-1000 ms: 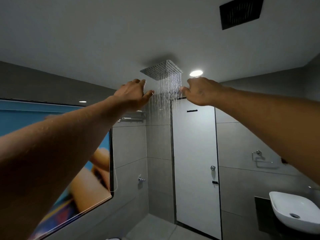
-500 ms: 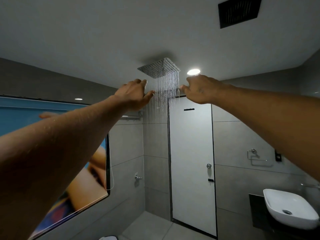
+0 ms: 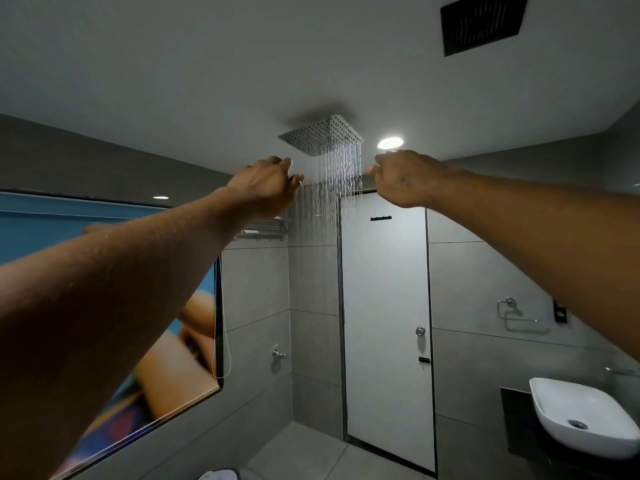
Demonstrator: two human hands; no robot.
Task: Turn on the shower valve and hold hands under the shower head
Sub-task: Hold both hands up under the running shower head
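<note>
Grey-tiled bathroom: water streams from the ceiling shower head. Left hand and right hand reach up flanking the stream, fingers loosely curled, holding nothing.

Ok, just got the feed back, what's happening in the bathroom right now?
A person is reaching up with both bare arms toward the square ceiling shower head, which is running. The left hand and right hand are raised on either side of the falling water, in this view flanking the stream rather than in it. Neither hand holds anything.
</note>
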